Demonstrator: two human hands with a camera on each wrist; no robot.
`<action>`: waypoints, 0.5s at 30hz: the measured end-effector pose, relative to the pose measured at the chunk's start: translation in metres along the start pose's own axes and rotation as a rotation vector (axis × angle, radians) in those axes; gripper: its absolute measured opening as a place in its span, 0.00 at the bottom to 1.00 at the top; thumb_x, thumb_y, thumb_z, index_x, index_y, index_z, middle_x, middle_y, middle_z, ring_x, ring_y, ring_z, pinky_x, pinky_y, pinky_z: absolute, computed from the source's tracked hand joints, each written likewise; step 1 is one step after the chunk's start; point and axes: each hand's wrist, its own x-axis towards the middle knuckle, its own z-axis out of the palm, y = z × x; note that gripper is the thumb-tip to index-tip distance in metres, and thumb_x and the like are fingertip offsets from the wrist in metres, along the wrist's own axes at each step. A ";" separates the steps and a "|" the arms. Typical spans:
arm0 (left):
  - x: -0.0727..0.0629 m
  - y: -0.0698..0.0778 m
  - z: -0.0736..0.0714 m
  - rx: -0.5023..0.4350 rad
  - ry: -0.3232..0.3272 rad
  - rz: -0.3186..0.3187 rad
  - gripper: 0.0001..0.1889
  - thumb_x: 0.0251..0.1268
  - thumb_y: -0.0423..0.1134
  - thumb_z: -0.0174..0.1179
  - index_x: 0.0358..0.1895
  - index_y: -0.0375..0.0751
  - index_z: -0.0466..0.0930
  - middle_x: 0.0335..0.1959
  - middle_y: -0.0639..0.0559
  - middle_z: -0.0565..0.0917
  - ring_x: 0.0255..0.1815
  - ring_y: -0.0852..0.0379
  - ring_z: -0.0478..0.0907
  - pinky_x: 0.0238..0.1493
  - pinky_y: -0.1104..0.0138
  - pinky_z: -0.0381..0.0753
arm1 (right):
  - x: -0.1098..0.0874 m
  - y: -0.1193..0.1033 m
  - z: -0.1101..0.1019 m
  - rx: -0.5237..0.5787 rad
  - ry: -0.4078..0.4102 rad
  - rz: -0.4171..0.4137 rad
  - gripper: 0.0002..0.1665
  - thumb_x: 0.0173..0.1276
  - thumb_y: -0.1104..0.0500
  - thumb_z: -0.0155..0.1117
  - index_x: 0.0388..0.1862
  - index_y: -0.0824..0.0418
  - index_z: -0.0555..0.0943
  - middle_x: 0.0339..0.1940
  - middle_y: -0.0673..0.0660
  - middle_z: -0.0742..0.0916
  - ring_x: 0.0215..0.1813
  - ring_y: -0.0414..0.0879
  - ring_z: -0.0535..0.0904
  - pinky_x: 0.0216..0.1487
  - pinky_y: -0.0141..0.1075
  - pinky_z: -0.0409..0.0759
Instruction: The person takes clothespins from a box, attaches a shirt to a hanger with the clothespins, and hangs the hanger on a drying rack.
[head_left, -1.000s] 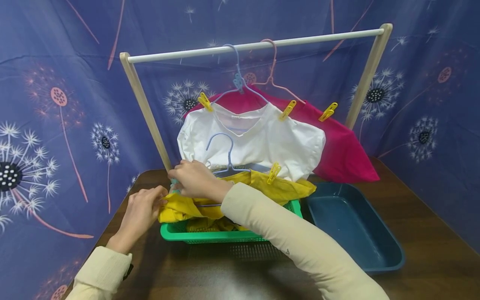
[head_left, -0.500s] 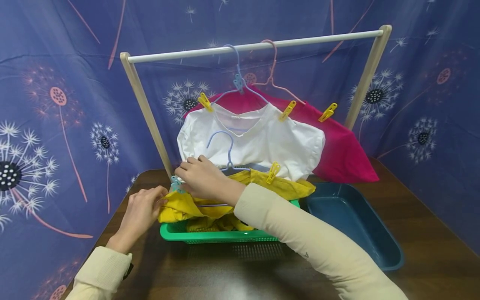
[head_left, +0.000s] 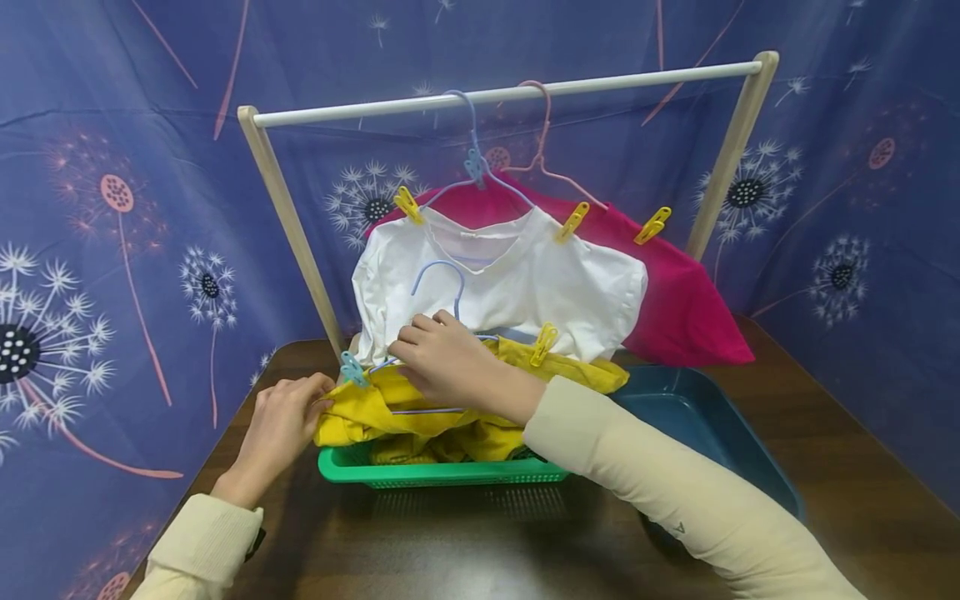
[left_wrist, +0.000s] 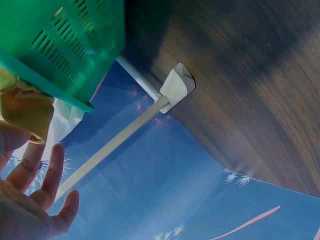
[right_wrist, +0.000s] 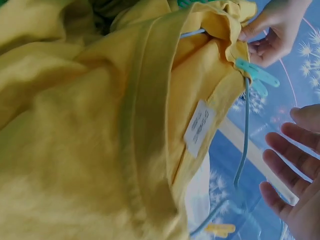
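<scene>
A yellow garment (head_left: 341, 425) on a blue hanger (right_wrist: 245, 135) lies over the green basket (head_left: 442, 477). My left hand (head_left: 281, 425) pinches the garment's left end between thumb and fingers. Just beside that grip, a light-blue clothespin (head_left: 353, 369) clamps the cloth to the hanger. A yellow clothespin (head_left: 545, 344) sits at the garment's right shoulder. My right hand (right_wrist: 300, 175) is apart from the cloth in the right wrist view, its fingers loosely spread. In the head view the same hand overlaps the middle of the hanger and hides part of it.
Behind stands a rack with a white rod (head_left: 645, 81) and wooden legs. A white shirt (head_left: 555, 275) and a magenta garment (head_left: 690, 308) hang from it, both with clothespins. More yellow cloth lies inside the basket. A dark blue basin (head_left: 697, 417) stands at the right.
My right hand has left the light-blue clothespin and moved right along the hanger. The clothespin now shows fully on the cloth. My left hand keeps its place.
</scene>
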 end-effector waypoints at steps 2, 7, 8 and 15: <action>0.000 0.000 0.000 0.000 0.001 0.000 0.10 0.50 0.30 0.65 0.35 0.46 0.77 0.29 0.49 0.84 0.36 0.44 0.78 0.41 0.45 0.67 | -0.007 0.004 -0.004 0.024 0.023 -0.004 0.08 0.64 0.52 0.57 0.39 0.53 0.79 0.36 0.47 0.83 0.42 0.44 0.76 0.41 0.35 0.71; 0.000 0.000 0.000 0.003 -0.004 -0.004 0.09 0.51 0.30 0.64 0.35 0.46 0.77 0.30 0.49 0.84 0.36 0.45 0.77 0.41 0.45 0.66 | -0.026 0.019 -0.012 0.071 0.058 0.015 0.08 0.64 0.54 0.56 0.39 0.54 0.80 0.36 0.47 0.83 0.40 0.44 0.75 0.41 0.36 0.70; 0.000 0.000 0.000 0.004 -0.005 -0.005 0.09 0.51 0.31 0.64 0.35 0.46 0.77 0.30 0.49 0.84 0.36 0.45 0.77 0.41 0.45 0.66 | -0.029 0.022 -0.012 0.073 0.065 0.024 0.08 0.63 0.55 0.57 0.39 0.54 0.80 0.36 0.48 0.83 0.40 0.44 0.75 0.41 0.36 0.70; 0.001 0.001 -0.001 0.002 -0.006 -0.004 0.09 0.51 0.31 0.64 0.35 0.46 0.77 0.30 0.49 0.84 0.36 0.45 0.77 0.40 0.46 0.66 | -0.057 0.042 -0.021 0.097 0.096 0.110 0.10 0.60 0.55 0.62 0.39 0.56 0.81 0.36 0.49 0.84 0.41 0.46 0.76 0.42 0.37 0.71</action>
